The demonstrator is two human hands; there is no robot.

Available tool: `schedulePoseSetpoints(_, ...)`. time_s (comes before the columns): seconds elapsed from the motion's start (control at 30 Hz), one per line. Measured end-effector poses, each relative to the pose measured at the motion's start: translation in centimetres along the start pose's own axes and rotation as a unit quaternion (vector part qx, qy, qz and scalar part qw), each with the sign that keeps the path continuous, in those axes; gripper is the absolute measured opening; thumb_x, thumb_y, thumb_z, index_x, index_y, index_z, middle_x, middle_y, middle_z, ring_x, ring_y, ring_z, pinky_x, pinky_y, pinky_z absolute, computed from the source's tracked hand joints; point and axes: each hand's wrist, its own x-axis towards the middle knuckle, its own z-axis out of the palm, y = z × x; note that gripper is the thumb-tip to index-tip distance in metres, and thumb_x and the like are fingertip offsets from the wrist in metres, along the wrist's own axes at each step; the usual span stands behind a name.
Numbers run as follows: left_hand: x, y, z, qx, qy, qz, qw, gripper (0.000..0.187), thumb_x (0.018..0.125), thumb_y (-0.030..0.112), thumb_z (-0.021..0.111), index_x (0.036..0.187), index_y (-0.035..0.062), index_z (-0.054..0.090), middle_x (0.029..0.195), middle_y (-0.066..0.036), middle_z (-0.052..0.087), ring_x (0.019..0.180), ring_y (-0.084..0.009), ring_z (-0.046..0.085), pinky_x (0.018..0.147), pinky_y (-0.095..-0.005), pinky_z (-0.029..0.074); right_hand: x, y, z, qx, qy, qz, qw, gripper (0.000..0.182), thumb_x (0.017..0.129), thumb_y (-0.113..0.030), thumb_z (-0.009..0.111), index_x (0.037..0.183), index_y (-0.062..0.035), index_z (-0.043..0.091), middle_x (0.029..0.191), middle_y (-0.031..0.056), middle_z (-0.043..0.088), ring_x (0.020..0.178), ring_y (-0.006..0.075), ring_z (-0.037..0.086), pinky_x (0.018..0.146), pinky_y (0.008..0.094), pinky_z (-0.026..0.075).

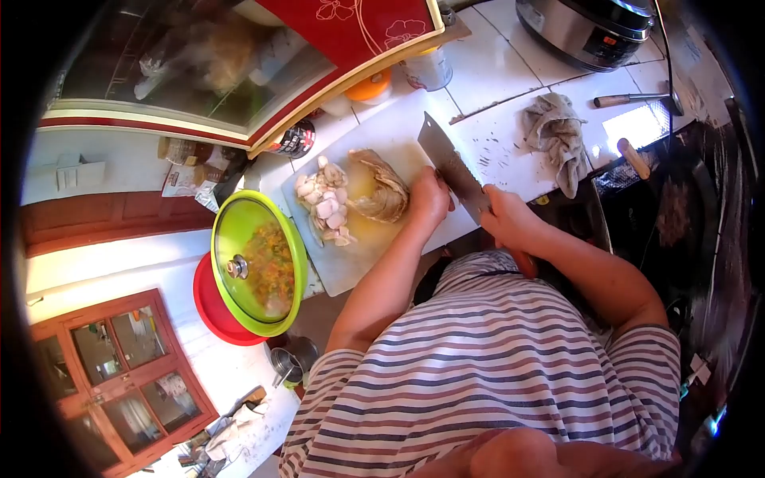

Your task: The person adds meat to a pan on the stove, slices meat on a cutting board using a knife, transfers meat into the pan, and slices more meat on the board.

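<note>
My right hand [510, 219] grips a cleaver [452, 163] near its handle, the broad dark blade pointing away from me over the board's right edge. Against the blade's near side, my left hand [430, 196] is closed with curled fingers; I cannot tell what they hold. Both hands are at the right side of a pale cutting board [344, 275]. A wrinkled, yellow-brown folded piece of food [382, 190] lies just left of my left hand. Further left sits a heap of pale pinkish slices [327, 203]. Wet yellowish liquid spreads on the board around the piece.
A green bowl [299, 267] under a glass lid holds chopped colourful food, beside a red basin [209, 299]. Right of the board lie a grey rag [554, 131] and dark crumbs. A rice cooker [586, 36], a can [428, 70] and a red-framed cabinet [351, 72] stand behind.
</note>
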Motion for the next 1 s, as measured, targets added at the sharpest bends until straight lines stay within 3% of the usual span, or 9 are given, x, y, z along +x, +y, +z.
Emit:
schedulePoseSetpoints(0.17, 0.2, -0.6, 0.2, -0.001, -0.002, -0.004, 1.0, 0.009, 0.085, 0.003, 0.036, 0.081, -0.0034, 0.042, 0.056, -0.014, 0.052, 0.043, -0.0229, 0.056, 0.04, -0.0355, 0.043, -0.7, 0.4, -0.3, 0.003, 0.009, 0.016, 1.0, 0.022, 0.081, -0.006, 0.045, 0.098, 0.0072, 0.042, 0.061, 0.0113, 0.052, 0.041, 0.0177, 0.052, 0.039, 0.0299, 0.042)
schedulePoseSetpoints(0.27, 0.4, -1.0, 0.3, -0.04, 0.005, 0.0, 0.999, 0.008, 0.086, 0.002, 0.036, 0.078, 0.0, 0.037, 0.051, -0.011, 0.049, 0.038, -0.0197, 0.05, 0.033, -0.0325, 0.035, -1.0, 1.3, -0.1, 0.028, 0.009, 0.013, 0.999, 0.02, 0.082, -0.005, 0.046, 0.097, 0.0075, 0.041, 0.06, 0.0112, 0.052, 0.041, 0.0168, 0.052, 0.038, 0.0295, 0.041)
schedulePoseSetpoints(0.33, 0.4, -1.1, 0.3, -0.045, 0.001, 0.016, 0.999, 0.008, 0.086, 0.002, 0.036, 0.077, 0.0007, 0.036, 0.051, -0.011, 0.048, 0.037, -0.0196, 0.049, 0.032, -0.0325, 0.034, -1.5, 0.9, 0.3, 0.067, 0.014, -0.001, 0.998, 0.02, 0.081, -0.008, 0.046, 0.092, 0.0082, 0.043, 0.059, 0.0184, 0.053, 0.042, 0.0231, 0.055, 0.04, 0.0334, 0.045)
schedulePoseSetpoints(0.47, 0.4, -1.0, 0.1, -0.023, -0.016, 0.016, 0.999, 0.007, 0.085, 0.001, 0.034, 0.079, -0.0002, 0.037, 0.052, -0.011, 0.048, 0.038, -0.0195, 0.049, 0.033, -0.0323, 0.034, -2.0, 1.0, 1.0, 0.056, 0.02, 0.022, 0.998, 0.02, 0.081, -0.008, 0.047, 0.093, 0.0077, 0.043, 0.06, 0.0214, 0.054, 0.047, 0.0301, 0.056, 0.044, 0.0377, 0.045)
schedulePoseSetpoints(0.53, 0.4, -0.8, 0.0, -0.021, -0.013, 0.023, 0.999, 0.006, 0.084, 0.0, 0.034, 0.081, -0.0013, 0.038, 0.052, -0.011, 0.048, 0.04, -0.0194, 0.05, 0.034, -0.0323, 0.035, -1.5, 2.4, 1.5, -0.048, 0.063, -0.052, 0.996, 0.021, 0.079, -0.008, 0.048, 0.094, 0.007, 0.044, 0.064, 0.0258, 0.054, 0.058, 0.0396, 0.057, 0.052, 0.0433, 0.044)
schedulePoseSetpoints(0.63, 0.3, -0.5, -0.2, -0.024, -0.019, 0.02, 0.999, 0.006, 0.084, 0.001, 0.034, 0.082, -0.0019, 0.039, 0.053, -0.011, 0.049, 0.04, -0.0193, 0.05, 0.035, -0.032, 0.036, -1.6, 2.4, 1.8, -0.075, 0.078, -0.048, 0.993, 0.021, 0.078, -0.008, 0.049, 0.094, 0.0061, 0.044, 0.068, 0.0283, 0.053, 0.068, 0.0447, 0.054, 0.057, 0.0465, 0.043)
schedulePoseSetpoints(0.93, 0.7, -0.7, -0.6, -0.033, -0.054, -0.008, 0.998, 0.005, 0.085, 0.002, 0.035, 0.086, -0.0008, 0.039, 0.05, -0.011, 0.049, 0.039, -0.0184, 0.048, 0.035, -0.031, 0.034, -2.7, 1.3, 1.1, -0.019, 0.029, 0.019, 0.999, 0.019, 0.078, -0.007, 0.049, 0.09, 0.006, 0.043, 0.065, 0.0269, 0.053, 0.065, 0.0439, 0.054, 0.057, 0.0466, 0.043)
schedulePoseSetpoints(1.0, 0.8, -0.7, -0.6, -0.035, -0.056, -0.001, 0.998, 0.006, 0.085, 0.003, 0.035, 0.086, -0.0008, 0.039, 0.051, -0.012, 0.05, 0.039, -0.0186, 0.048, 0.035, -0.0312, 0.035, -2.3, 1.9, 1.9, -0.036, 0.048, -0.004, 0.998, 0.018, 0.078, -0.007, 0.049, 0.09, 0.0058, 0.043, 0.065, 0.0269, 0.053, 0.065, 0.0439, 0.054, 0.057, 0.047, 0.043)
